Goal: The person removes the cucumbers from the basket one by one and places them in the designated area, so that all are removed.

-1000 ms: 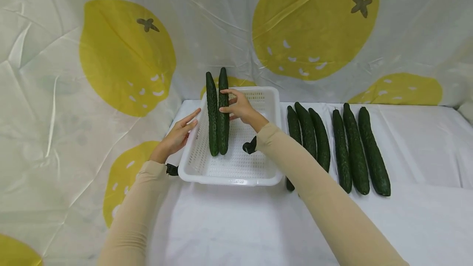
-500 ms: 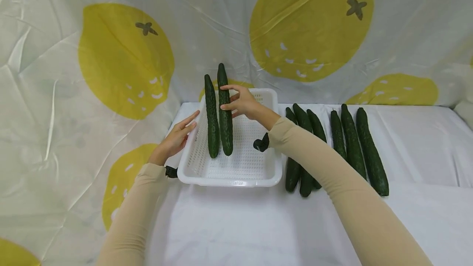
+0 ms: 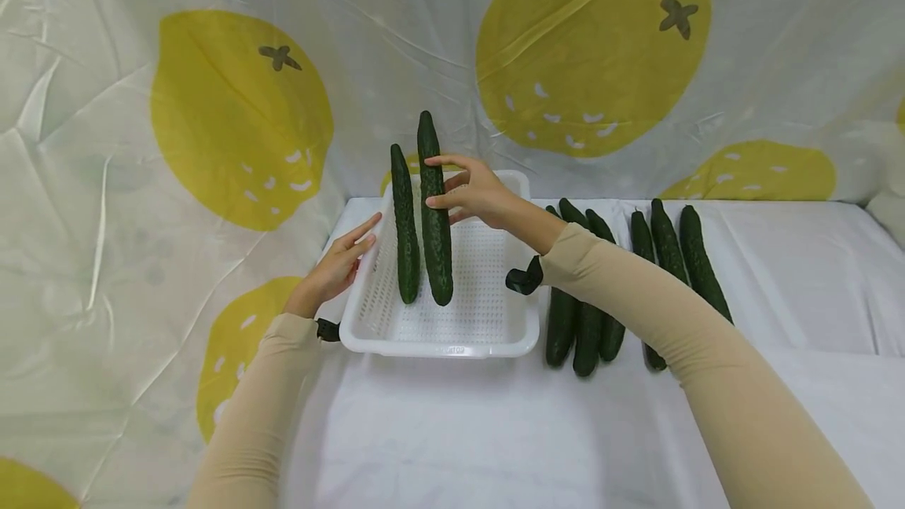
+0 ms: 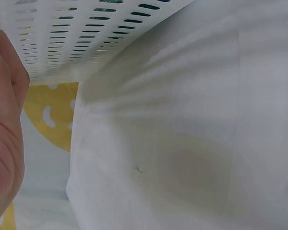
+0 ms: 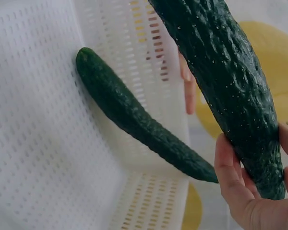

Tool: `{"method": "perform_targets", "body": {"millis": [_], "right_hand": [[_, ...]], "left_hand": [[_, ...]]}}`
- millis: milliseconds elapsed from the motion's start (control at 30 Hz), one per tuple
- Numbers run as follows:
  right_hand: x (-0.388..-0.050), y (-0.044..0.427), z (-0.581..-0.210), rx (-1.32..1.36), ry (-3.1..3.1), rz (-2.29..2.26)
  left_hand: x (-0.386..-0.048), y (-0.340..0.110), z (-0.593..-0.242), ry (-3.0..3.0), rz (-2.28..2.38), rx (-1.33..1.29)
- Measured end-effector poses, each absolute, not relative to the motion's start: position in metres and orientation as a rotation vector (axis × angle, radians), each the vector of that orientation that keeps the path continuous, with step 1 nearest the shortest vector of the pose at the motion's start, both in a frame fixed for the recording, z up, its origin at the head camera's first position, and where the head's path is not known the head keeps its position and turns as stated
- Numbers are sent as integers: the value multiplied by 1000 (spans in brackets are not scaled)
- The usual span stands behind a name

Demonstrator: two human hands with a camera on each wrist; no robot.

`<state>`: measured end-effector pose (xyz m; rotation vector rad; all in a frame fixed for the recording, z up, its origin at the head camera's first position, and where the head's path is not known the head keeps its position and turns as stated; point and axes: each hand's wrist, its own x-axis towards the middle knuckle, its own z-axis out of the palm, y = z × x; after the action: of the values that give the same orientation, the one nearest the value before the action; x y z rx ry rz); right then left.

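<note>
My right hand grips a long dark green cucumber near its upper part, holding it over the white perforated basket. In the right wrist view the held cucumber is close to the camera, fingers and thumb around its lower end. A second cucumber leans inside the basket at the left, its tip above the far rim. It also shows in the right wrist view, where this cucumber lies apart from the held one. My left hand touches the basket's left side with extended fingers.
Right of the basket, one group of cucumbers lies on the white cloth. A second group is farther right, partly hidden by my right sleeve. A lemon-print sheet hangs behind and at the left.
My right hand has raised its cucumber and drawn it a little right and nearer, away from the leaning one. My left hand stays at the basket's side.
</note>
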<state>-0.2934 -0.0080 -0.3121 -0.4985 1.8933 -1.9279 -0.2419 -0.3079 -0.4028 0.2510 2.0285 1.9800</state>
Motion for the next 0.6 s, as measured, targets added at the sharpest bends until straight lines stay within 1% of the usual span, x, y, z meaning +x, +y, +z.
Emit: {"method": "perform_targets", "body": {"millis": [600], "right_hand": [[-271,50,-299,-529,1875,-1966]], "left_hand": [[-242,-310,-405,1958,2014,307]]}}
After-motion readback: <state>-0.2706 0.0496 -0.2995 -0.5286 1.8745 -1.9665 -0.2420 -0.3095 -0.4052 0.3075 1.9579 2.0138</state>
